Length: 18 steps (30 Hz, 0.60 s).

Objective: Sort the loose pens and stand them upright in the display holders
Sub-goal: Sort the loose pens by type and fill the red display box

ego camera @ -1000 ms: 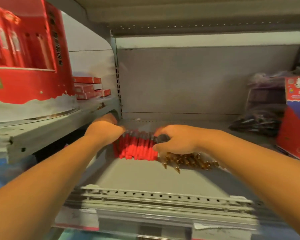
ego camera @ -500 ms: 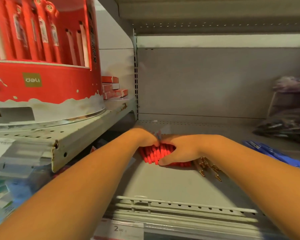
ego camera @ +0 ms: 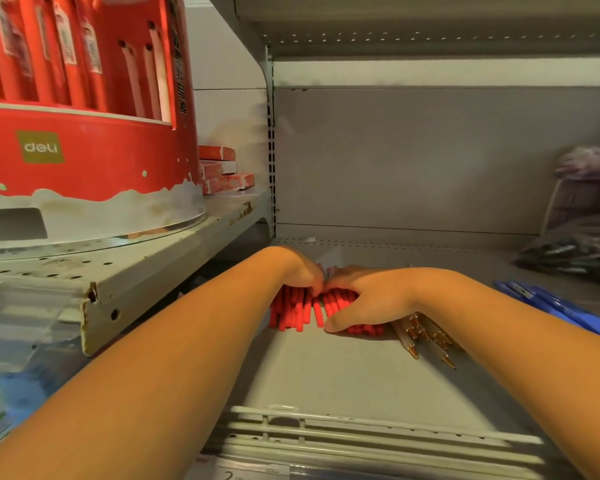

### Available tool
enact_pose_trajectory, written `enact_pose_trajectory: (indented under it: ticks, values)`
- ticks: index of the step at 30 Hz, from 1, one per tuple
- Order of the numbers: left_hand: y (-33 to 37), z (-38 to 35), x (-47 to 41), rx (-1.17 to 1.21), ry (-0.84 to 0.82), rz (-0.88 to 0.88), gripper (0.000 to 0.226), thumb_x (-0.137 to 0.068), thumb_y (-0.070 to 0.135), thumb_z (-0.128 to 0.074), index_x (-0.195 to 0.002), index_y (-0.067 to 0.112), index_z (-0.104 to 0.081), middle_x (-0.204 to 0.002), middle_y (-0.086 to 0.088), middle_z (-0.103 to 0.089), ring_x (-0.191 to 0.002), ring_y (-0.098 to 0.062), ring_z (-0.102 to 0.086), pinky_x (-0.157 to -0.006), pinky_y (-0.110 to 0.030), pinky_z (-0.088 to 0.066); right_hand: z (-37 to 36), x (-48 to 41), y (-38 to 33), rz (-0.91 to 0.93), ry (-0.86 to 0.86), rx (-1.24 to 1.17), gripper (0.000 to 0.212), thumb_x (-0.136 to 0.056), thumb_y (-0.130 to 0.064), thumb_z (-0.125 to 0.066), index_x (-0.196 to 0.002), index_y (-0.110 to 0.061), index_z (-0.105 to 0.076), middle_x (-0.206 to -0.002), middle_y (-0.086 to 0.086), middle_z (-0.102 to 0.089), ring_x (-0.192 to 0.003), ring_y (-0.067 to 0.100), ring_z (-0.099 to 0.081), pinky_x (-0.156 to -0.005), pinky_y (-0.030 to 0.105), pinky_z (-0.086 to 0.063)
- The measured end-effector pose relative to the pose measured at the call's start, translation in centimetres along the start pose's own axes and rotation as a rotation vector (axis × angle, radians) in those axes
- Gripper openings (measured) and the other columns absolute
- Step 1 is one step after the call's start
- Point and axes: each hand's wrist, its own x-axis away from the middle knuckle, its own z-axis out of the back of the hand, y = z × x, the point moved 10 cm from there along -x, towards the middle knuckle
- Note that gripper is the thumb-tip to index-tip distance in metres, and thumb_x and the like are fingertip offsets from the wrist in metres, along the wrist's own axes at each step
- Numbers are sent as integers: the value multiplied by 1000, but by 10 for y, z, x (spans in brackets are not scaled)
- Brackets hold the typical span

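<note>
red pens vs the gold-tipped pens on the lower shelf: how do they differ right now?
Colour: the red pens show red ends; the gold-tipped pens have pale barrels with gold points.
Handling: the left hand and right hand grip the red pens as a bunch; the gold-tipped pens lie loose beside the right wrist.
Shared: both lie flat on the shelf, none upright.

Dim, warm-tinted light inside a shelf (ego camera: 326, 372) bay.
Soft shadows on its floor; wide-angle bending at the edges; far-right bags (ego camera: 575, 251) blurred.
</note>
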Motion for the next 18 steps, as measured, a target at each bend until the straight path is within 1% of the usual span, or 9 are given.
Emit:
enact_pose_trajectory:
  ticks: [2, 4, 7, 9, 10, 12, 13, 16, 18]
  values:
    - [-1, 0, -4, -8, -6, 4, 28, -97, 18, -41, -77, 9, -58, -76, -11, -64, -75, -25, -67, -67, -31, -52, -1, 0, -2, 5, -6, -7, 76, -80, -68, -60, -147, -41, -36, -147, -12, -41, -128, 13, -43, -111, 37, -36]
    - [0, 0, -2, -21, 3, 23, 30, -96, 17, -40, -76, 8, -59, -76, -10, -69, -69, -21, -69, -63, -28, -50, -1, 0, -4, 8, -4, -3, 77, -80, -69, -60, -147, -41, -36, -149, -12, -40, -131, 14, -42, -112, 37, -35]
    - [-2, 2, -4, -29, -2, 41, 25, -95, 18, -42, -82, 7, -61, -77, -11, -70, -80, -28, -71, -65, -29, -54, -2, 2, -5, 4, -7, -1, 77, -80, -70, -60, -147, -41, -35, -151, -11, -39, -134, 14, -41, -113, 38, -34]
    - [-3, -4, -4, -65, -78, 46, 34, -95, 15, -37, -90, 2, -68, -71, -11, -73, -85, -31, -74, -60, -23, -55, -2, 3, -5, 2, -11, 2, 76, -81, -69, -59, -148, -41, -34, -151, -10, -38, -134, 16, -40, -111, 36, -34]
    - [-3, -4, -3, -101, -88, 42, 34, -94, 13, -36, -87, 1, -67, -60, -9, -71, -72, -26, -75, -53, -20, -54, -2, 3, -5, 0, -14, 3, 76, -82, -69, -59, -148, -41, -34, -151, -10, -38, -133, 16, -40, -110, 35, -35]
    - [0, 5, -4, -149, -22, 27, 26, -92, 13, -40, -76, 4, -59, -39, -6, -58, -35, -19, -59, -41, -15, -47, -2, 4, -5, 0, -16, 6, 75, -82, -68, -59, -148, -42, -33, -151, -9, -38, -133, 17, -40, -108, 34, -35]
    - [1, 9, -6, -169, 4, 18, 24, -91, 13, -42, -73, 5, -55, -35, -5, -55, -30, -19, -53, -40, -15, -45, -2, 4, -6, 1, -16, 8, 76, -82, -68, -58, -149, -42, -33, -151, -9, -37, -134, 17, -39, -109, 35, -35]
    - [2, 9, -5, -203, -3, 13, 26, -90, 14, -42, -72, 4, -59, -40, -8, -59, -29, -19, -55, -42, -18, -44, -2, 5, -8, 13, -21, 13, 76, -83, -68, -58, -149, -41, -32, -154, -10, -35, -136, 16, -37, -111, 36, -33]
    - [3, 7, -1, -201, -21, 26, 30, -90, 12, -41, -80, 0, -66, -55, -15, -69, -36, -21, -62, -38, -17, -46, -3, 5, -9, 17, -34, 9, 75, -84, -68, -57, -149, -42, -31, -155, -10, -34, -138, 17, -36, -111, 37, -32]
